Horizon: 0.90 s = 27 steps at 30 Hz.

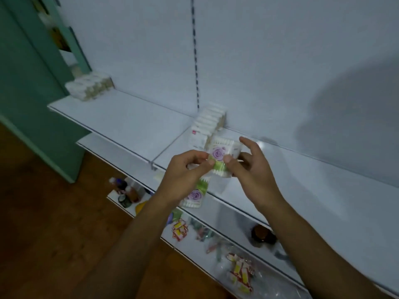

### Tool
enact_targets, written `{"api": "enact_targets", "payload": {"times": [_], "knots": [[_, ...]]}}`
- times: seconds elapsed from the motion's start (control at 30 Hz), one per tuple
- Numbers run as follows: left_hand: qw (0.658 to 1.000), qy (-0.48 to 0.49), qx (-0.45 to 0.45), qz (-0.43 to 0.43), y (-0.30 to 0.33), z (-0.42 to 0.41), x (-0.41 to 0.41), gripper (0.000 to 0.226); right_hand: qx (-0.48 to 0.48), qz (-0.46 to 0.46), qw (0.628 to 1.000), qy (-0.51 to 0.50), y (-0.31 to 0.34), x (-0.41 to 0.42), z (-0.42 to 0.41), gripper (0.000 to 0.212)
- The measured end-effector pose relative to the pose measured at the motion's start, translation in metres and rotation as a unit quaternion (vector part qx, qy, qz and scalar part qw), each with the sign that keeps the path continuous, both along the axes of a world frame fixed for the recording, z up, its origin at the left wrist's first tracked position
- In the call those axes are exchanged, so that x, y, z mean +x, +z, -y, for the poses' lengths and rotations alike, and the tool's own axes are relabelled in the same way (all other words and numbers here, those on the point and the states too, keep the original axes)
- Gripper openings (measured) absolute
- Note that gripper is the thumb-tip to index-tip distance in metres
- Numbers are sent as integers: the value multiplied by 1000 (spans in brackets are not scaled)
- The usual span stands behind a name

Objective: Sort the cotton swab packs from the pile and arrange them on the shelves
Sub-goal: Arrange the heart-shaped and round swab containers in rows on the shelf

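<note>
Cotton swab packs (210,124) stand in a row far on the shelf (129,124), more far left (89,88). Both hands, left (183,171) and right (252,169), fingers pinched on a rose-print pack (220,154); another (194,196) hangs below, unplaced.

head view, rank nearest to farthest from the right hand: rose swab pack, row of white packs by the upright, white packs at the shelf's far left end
From the right hand:
1. rose swab pack, pinched in its fingers
2. row of white packs, just behind, by the upright
3. far-left white packs, at the shelf's left end
</note>
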<state>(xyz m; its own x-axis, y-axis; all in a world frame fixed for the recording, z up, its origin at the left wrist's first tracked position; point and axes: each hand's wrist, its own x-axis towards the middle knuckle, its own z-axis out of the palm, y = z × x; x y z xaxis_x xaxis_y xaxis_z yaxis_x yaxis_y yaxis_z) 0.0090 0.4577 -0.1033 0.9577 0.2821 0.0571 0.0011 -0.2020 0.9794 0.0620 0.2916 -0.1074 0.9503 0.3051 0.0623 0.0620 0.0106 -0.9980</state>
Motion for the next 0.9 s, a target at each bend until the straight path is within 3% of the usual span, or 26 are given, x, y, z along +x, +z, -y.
{"api": "enact_targets", "payload": {"times": [0.37, 0.9], "knots": [[989, 146, -23, 10, 13, -204, -10, 10, -11, 13, 994, 104, 3, 34, -226, 48], [978, 197, 67, -24, 14, -448, 136, 10, -11, 17, 988, 156, 3, 185, -476, 53]]}}
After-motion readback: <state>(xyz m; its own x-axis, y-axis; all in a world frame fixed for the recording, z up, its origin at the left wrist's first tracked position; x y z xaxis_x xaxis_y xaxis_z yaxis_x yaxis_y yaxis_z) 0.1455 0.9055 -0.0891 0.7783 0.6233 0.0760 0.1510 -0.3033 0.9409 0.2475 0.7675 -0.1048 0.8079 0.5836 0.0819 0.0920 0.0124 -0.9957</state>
